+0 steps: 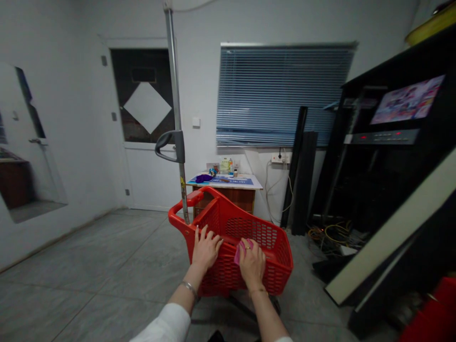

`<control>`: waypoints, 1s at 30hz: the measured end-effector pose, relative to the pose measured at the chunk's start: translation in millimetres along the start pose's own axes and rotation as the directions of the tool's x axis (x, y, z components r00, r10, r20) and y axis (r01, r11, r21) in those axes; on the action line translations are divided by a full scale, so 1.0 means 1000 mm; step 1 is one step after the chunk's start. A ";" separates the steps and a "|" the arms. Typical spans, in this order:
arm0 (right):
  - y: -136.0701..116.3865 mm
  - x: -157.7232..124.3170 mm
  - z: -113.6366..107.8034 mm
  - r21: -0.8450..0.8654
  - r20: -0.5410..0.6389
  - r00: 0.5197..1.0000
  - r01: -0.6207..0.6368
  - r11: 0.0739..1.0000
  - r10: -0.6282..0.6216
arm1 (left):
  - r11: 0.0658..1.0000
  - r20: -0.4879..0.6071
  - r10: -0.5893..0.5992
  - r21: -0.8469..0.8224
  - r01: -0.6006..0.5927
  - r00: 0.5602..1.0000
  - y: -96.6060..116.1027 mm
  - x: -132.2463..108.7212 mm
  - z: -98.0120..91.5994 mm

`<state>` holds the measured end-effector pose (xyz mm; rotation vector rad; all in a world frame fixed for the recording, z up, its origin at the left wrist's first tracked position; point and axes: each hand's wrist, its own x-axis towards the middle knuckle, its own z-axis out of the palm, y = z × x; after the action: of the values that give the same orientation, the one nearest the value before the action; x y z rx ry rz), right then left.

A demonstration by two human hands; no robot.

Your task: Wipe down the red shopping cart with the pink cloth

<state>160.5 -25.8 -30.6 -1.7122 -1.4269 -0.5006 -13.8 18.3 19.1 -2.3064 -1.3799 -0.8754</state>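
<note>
A red plastic shopping basket (265,235) with mesh walls stands on the grey floor in front of me. My left hand (205,249) rests flat on its near rim, fingers spread, holding nothing. My right hand (252,263) presses a small pink cloth (241,248) against the same near rim, fingers curled over it. A metal pull handle pole (177,114) with a grey grip rises from the basket's left end. Both wrists wear thin bracelets.
A small wooden table (228,187) with bottles and a purple item stands behind the basket under a window with blue blinds (281,92). A black cabinet with a screen (399,156), a leaning board and tangled cables crowd the right side. A white door (146,142) is at the back left.
</note>
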 end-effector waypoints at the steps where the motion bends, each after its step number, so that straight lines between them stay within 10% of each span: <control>1: 0.013 -0.003 -0.004 -0.002 -0.010 1.000 -0.011 1.000 0.011 | 1.000 -0.003 0.000 -0.007 0.000 1.000 0.000 0.000 0.000; 9: 0.120 -0.025 -0.025 0.088 -0.216 0.946 -0.228 0.970 0.242 | 1.000 -0.035 -0.004 -0.022 0.003 0.999 0.000 0.000 0.005; 14: 0.082 -0.022 -0.015 -0.008 -0.277 0.933 -0.243 0.970 0.232 | 1.000 -0.031 -0.001 -0.007 0.001 1.000 0.002 0.000 0.007; 22: -0.027 0.006 0.010 -0.048 -0.021 1.000 0.022 0.999 -0.023 | 1.000 -0.004 -0.011 0.001 0.011 1.000 0.002 0.000 0.004; 30: 0.057 -0.012 -0.019 -0.047 -0.050 0.999 0.008 0.999 -0.011 | 1.000 -0.006 0.004 -0.001 -0.004 1.000 -0.002 0.001 0.002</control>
<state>214.4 -48.8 -48.0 -1.7183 -1.3981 -0.5823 -14.2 20.8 18.3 -2.3045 -1.3730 -0.8809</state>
